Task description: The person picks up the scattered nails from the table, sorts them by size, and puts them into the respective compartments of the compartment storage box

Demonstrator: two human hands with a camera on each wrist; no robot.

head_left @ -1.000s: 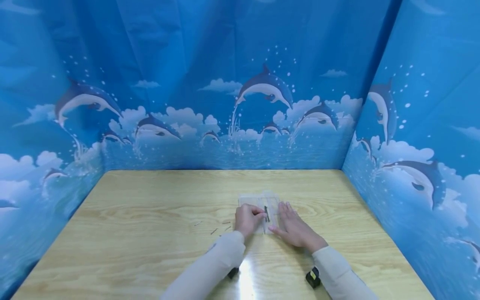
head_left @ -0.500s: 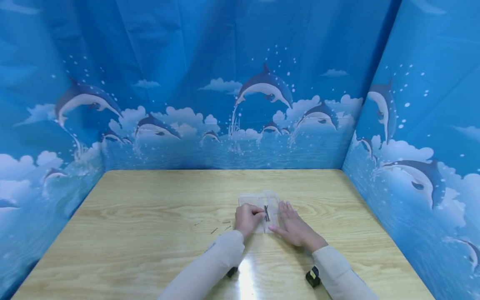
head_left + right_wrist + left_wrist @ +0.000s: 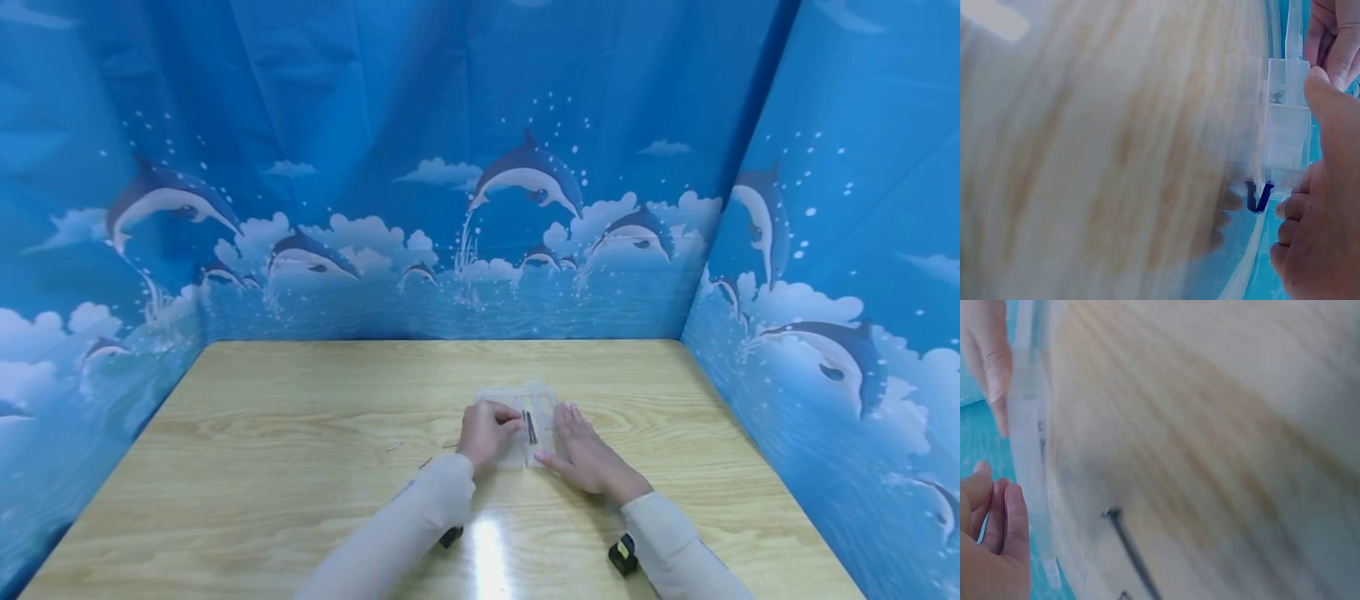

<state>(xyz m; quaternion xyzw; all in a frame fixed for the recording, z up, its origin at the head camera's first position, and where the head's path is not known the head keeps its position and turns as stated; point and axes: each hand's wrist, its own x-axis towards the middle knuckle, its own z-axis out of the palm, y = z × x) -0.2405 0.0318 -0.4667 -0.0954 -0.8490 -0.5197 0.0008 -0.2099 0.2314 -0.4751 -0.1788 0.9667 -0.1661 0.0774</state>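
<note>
A clear plastic compartment box (image 3: 546, 400) with its lid folded back lies on the table. Several dark nails (image 3: 530, 427) rest inside it. Over the box's left part, my left hand (image 3: 483, 432) has its thumb and fingertips close together, and I see nothing between them in the left wrist view. My right hand (image 3: 592, 454) rests against the box's right side with its fingers extended, the thumb near the front edge. Dark latches (image 3: 1260, 195) show on the box in the right wrist view. A nail (image 3: 1130, 550) lies loose on the table near my left wrist.
More loose nails (image 3: 394, 447) lie on the wood-grain table (image 3: 300, 400) left of my left hand. A blue dolphin-print curtain (image 3: 360, 167) closes off the back and sides. A small black device (image 3: 622, 554) sits at my right wrist.
My left hand has drawn slightly left, away from the nails in the box. The nails now lie more side by side, where they crossed before. My right hand stays in place.
</note>
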